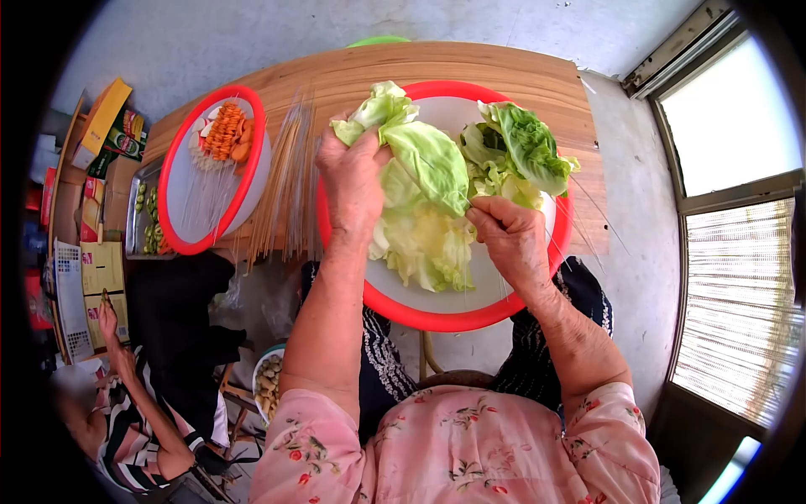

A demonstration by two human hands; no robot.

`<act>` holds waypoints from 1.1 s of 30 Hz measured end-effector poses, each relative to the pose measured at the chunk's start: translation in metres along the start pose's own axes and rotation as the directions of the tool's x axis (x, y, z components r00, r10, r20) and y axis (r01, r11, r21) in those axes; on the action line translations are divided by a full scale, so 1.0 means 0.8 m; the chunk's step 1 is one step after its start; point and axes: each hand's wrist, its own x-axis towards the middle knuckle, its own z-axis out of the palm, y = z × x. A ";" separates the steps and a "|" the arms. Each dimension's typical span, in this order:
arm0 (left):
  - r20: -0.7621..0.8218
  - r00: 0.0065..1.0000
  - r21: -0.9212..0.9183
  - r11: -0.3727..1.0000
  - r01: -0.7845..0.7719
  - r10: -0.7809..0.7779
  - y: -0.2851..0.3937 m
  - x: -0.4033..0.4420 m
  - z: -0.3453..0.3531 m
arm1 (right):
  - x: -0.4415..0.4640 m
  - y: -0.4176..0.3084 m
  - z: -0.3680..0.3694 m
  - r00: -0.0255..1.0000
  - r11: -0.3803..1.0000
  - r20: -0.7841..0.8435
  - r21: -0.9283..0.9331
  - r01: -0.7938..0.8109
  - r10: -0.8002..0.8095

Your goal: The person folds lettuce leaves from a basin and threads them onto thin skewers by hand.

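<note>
Green lettuce leaves (428, 160) stretch between my two hands above a large white basin with a red rim (437, 322). My left hand (351, 172) is closed around the leaves at their upper left end. With thumb and forefinger my right hand (508, 239) pinches the lower right tip of a leaf. Pale loose leaves (428, 248) lie in the basin beneath. A darker green bunch of lettuce (529, 147) rests at the basin's right side, close above my right hand.
Left of the basin, thin wooden skewers (281, 181) lie on the wooden table (327, 71). A smaller red-rimmed basin (172, 227) holds orange pieces, beside a metal tray (134, 231). At lower left sits another person (138, 420) near a bucket (260, 370).
</note>
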 end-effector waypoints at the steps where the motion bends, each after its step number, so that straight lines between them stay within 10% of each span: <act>1: 0.005 1.000 0.012 1.000 -0.001 0.001 -0.003 0.002 -0.003 | 0.000 0.001 0.000 1.000 1.000 -0.003 0.014 -0.008 0.008; 17: 0.068 0.996 -0.020 0.998 0.057 -0.056 0.001 -0.002 -0.006 | 0.005 -0.008 0.005 0.956 0.902 0.168 0.325 -0.285 0.241; 33: 0.084 0.987 -0.050 0.989 0.139 -0.135 -0.002 0.003 -0.009 | 0.006 -0.005 0.001 0.954 0.929 0.180 0.242 -0.281 0.241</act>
